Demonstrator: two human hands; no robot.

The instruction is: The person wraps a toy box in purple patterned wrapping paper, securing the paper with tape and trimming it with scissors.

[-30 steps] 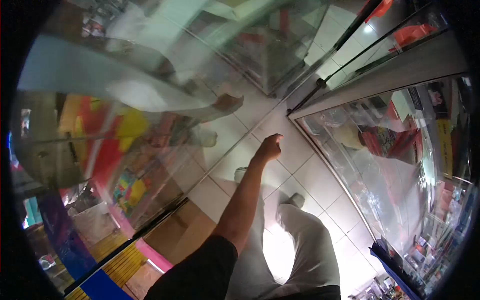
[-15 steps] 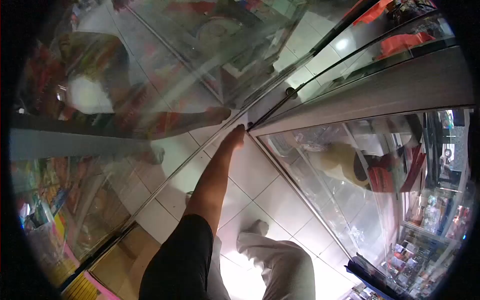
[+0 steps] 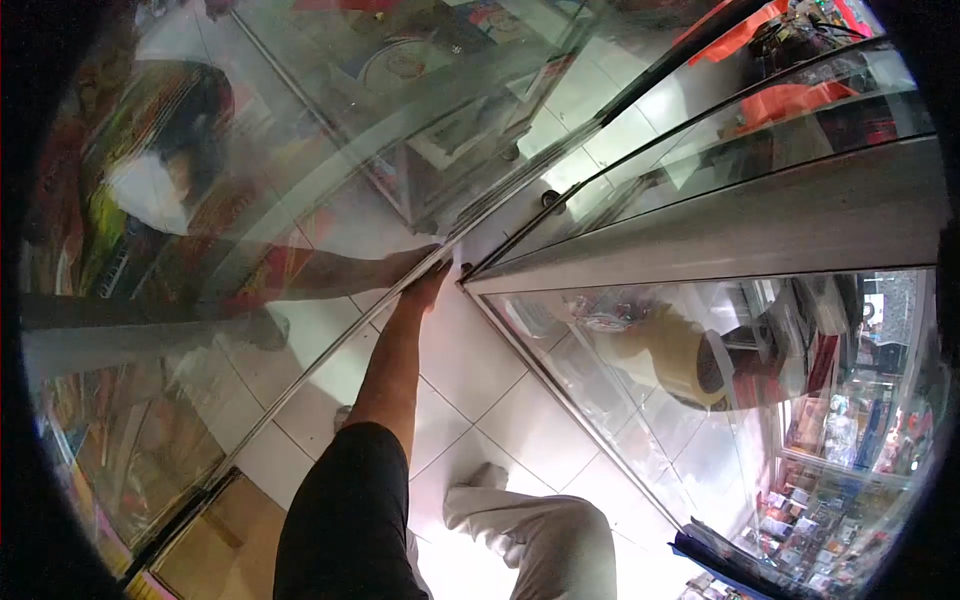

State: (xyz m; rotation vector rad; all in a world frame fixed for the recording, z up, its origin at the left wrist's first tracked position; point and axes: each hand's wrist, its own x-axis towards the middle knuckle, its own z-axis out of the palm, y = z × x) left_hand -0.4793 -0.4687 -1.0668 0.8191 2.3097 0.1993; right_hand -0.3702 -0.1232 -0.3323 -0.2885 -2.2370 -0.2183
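My left hand [image 3: 428,284] reaches forward at the end of a bare forearm below a black sleeve [image 3: 352,510]. Its fingers appear stretched out against the lower edge of a large glass panel [image 3: 340,160], beside a thin metal strip. The arm is mirrored in that glass. Just right of the fingers is the corner of a glass case with a wide grey metal frame [image 3: 700,215]. Glare and reflections hide fine detail at the fingertips. No part of my right hand shows.
White floor tiles [image 3: 470,370] lie between the two glass fronts, with my leg in light grey trousers [image 3: 560,540] over them. A cardboard box [image 3: 222,540] stands at lower left. Small packaged goods [image 3: 800,520] fill the lower right. Orange-red material [image 3: 790,105] lies at upper right.
My left hand now sits further left in view, its fingers more stretched along the glass edge. The view has shifted, so the case frame appears lower and further left.
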